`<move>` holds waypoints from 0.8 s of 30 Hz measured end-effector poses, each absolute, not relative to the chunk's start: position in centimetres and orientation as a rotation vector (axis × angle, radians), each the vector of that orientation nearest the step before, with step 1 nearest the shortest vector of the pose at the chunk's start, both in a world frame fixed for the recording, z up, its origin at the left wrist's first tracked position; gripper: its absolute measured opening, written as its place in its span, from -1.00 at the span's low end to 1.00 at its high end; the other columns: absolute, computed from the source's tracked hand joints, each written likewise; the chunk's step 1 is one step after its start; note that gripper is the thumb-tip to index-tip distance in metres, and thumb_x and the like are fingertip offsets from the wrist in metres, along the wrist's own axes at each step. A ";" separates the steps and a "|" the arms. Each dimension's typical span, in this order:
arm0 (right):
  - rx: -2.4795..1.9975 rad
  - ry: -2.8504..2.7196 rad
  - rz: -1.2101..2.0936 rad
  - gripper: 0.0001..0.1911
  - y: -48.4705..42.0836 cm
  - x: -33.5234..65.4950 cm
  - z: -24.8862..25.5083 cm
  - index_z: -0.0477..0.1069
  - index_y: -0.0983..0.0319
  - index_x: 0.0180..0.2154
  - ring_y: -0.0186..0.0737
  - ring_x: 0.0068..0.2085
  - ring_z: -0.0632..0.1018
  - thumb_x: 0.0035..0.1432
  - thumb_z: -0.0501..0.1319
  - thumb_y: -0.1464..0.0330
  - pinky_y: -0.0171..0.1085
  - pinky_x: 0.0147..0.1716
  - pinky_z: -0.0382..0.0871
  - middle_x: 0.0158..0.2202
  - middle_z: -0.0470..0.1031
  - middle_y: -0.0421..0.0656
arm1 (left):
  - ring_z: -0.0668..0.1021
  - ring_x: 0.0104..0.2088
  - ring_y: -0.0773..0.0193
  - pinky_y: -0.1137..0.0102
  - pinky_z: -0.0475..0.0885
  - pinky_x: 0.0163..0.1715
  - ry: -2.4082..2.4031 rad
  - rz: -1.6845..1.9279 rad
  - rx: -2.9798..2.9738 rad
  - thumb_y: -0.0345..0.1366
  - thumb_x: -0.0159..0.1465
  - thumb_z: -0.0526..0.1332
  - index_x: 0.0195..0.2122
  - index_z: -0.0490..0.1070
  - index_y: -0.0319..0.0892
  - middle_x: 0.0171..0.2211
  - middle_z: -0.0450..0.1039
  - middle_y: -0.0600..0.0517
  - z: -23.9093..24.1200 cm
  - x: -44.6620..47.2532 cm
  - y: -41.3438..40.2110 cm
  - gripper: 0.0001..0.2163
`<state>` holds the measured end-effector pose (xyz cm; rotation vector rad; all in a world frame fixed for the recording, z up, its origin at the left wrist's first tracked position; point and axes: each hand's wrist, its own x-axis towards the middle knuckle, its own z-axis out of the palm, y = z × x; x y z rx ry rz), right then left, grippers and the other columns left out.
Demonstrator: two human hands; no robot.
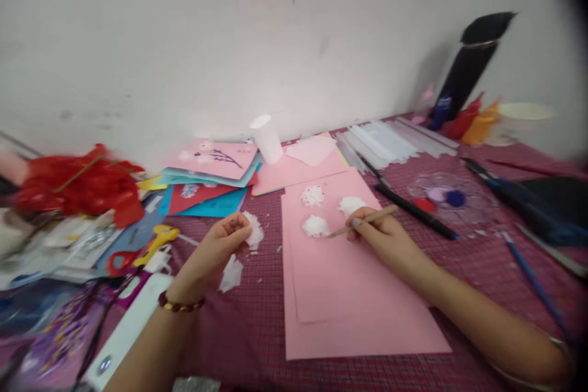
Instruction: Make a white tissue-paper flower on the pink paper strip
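Observation:
Pink paper sheets [349, 294] lie layered in front of me, with white fluffy tufts on the top one. My right hand [374, 233] is closed round a thin wooden stick [384, 213]. The stick's tip is at the edge of the lower left tuft [315, 226]. Above that sits a speckled white tuft [313, 196], and a third tuft [351, 205] is right by my right fingers. Left of the paper, my left hand [229, 234] pinches a piece of thin white paper [254, 231]. Another white scrap [231, 274] lies on the cloth below it.
Folded cards [215, 162] and a white paper cup [267, 139] stand toward the wall. On the right are a black pen [416, 211], a clear paint palette [452, 196], white glue sticks [386, 141] and a blue brush [533, 275]. Yellow-handled scissors [156, 245] and a red bag [78, 184] lie left.

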<state>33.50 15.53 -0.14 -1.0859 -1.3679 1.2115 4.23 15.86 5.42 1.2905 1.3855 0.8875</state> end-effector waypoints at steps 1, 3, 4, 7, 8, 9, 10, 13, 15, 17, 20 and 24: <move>-1.091 -1.356 1.221 -0.76 15.6 33.5 -0.3 0.33 0.17 -0.53 -0.26 -0.52 0.42 0.06 0.17 0.18 -0.25 -0.47 0.34 -0.62 0.40 -0.20 | 0.18 -0.70 0.49 0.55 0.04 -0.68 1.359 0.857 1.294 -0.19 0.09 0.27 -0.45 0.25 -0.15 -0.66 0.17 0.23 4.7 4.9 16.6 -0.79; -1.093 -1.329 1.245 -0.77 15.9 33.6 -1.0 0.32 0.18 -0.50 -0.28 -0.53 0.42 0.08 0.15 0.19 -0.27 -0.47 0.33 -0.62 0.39 -0.22 | 0.19 -0.69 0.49 0.54 0.03 -0.67 1.315 0.826 1.337 -0.20 0.13 0.26 -0.42 0.28 -0.15 -0.64 0.21 0.22 3.0 6.5 18.2 -0.82; -1.086 -1.320 1.260 -0.78 16.0 33.7 -1.5 0.31 0.19 -0.49 -0.29 -0.53 0.42 0.09 0.15 0.19 -0.27 -0.46 0.33 -0.61 0.39 -0.23 | 0.22 -0.66 0.49 0.54 0.05 -0.65 1.291 0.830 1.370 -0.22 0.14 0.25 -0.42 0.30 -0.15 -0.62 0.24 0.21 2.3 7.3 18.9 -0.84; -1.066 -1.315 1.301 -0.79 16.2 34.0 -2.8 0.32 0.21 -0.45 -0.30 -0.50 0.43 0.13 0.13 0.22 -0.28 -0.44 0.32 -0.58 0.40 -0.23 | 0.32 -0.52 0.45 0.52 0.19 -0.50 1.200 0.839 1.480 -0.30 0.11 0.26 -0.45 0.35 -0.19 -0.52 0.30 0.15 1.1 9.5 20.3 -0.90; -1.064 -1.316 1.310 -0.79 16.2 34.1 -3.0 0.33 0.21 -0.45 -0.30 -0.50 0.43 0.14 0.13 0.22 -0.29 -0.44 0.32 -0.57 0.40 -0.23 | 0.35 -0.45 0.42 0.51 0.22 -0.44 1.169 0.836 1.510 -0.34 0.09 0.26 -0.48 0.35 -0.20 -0.48 0.32 0.13 1.1 9.9 20.4 -0.91; -1.063 -1.319 1.317 -0.79 16.2 34.1 -3.2 0.33 0.22 -0.44 -0.31 -0.49 0.43 0.14 0.13 0.22 -0.29 -0.43 0.31 -0.57 0.40 -0.23 | 0.38 -0.38 0.39 0.49 0.24 -0.39 1.141 0.843 1.523 -0.37 0.08 0.25 -0.51 0.34 -0.20 -0.43 0.34 0.10 1.1 10.2 20.4 -0.91; -1.059 -1.321 1.322 -0.79 16.2 34.1 -3.2 0.33 0.22 -0.43 -0.31 -0.49 0.43 0.15 0.13 0.22 -0.30 -0.43 0.31 -0.56 0.40 -0.23 | 0.40 -0.32 0.36 0.48 0.25 -0.36 1.117 0.854 1.516 -0.39 0.06 0.23 -0.54 0.31 -0.20 -0.38 0.36 0.07 1.2 10.3 20.4 -0.90; -1.042 -1.328 1.336 -0.80 16.1 34.0 -2.9 0.33 0.22 -0.42 -0.31 -0.47 0.43 0.16 0.13 0.23 -0.29 -0.41 0.32 -0.55 0.39 -0.23 | 0.42 -0.35 0.35 0.48 0.25 -0.42 1.077 0.893 1.377 -0.40 0.02 0.21 -0.57 0.21 -0.20 -0.38 0.39 0.05 1.4 10.2 20.0 -0.85; -1.039 -1.335 1.341 -0.80 16.0 33.9 -2.5 0.33 0.22 -0.42 -0.30 -0.46 0.43 0.16 0.13 0.24 -0.29 -0.40 0.33 -0.55 0.39 -0.23 | 0.35 -0.52 0.43 0.52 0.19 -0.54 1.077 0.878 1.255 -0.38 0.03 0.23 -0.55 0.18 -0.19 -0.54 0.33 0.13 1.3 10.0 19.7 -0.82; -1.051 -1.342 1.340 -0.80 15.9 33.9 -2.3 0.33 0.22 -0.42 -0.30 -0.46 0.43 0.16 0.13 0.23 -0.28 -0.40 0.33 -0.55 0.38 -0.23 | 0.23 -0.65 0.49 0.55 0.09 -0.63 1.096 0.856 1.166 -0.33 0.07 0.24 -0.50 0.19 -0.17 -0.66 0.20 0.21 1.0 9.9 19.7 -0.82; -1.073 -1.340 1.344 -0.78 15.9 33.9 -2.2 0.33 0.23 -0.43 -0.30 -0.47 0.42 0.16 0.13 0.22 -0.28 -0.41 0.32 -0.55 0.39 -0.23 | 0.09 -0.72 0.52 0.55 -0.04 -0.70 1.116 0.830 1.124 -0.26 0.10 0.26 -0.43 0.24 -0.15 -0.71 0.09 0.27 0.7 9.9 19.7 -0.83; -1.057 -1.292 1.348 -0.78 15.7 33.8 -2.0 0.35 0.23 -0.43 -0.32 -0.49 0.41 0.14 0.15 0.21 -0.29 -0.44 0.31 -0.56 0.39 -0.23 | 0.18 -0.63 0.52 0.55 0.06 -0.64 1.137 0.859 1.205 -0.30 0.03 0.30 -0.48 0.33 -0.21 -0.59 0.21 0.18 0.7 9.9 19.5 -0.85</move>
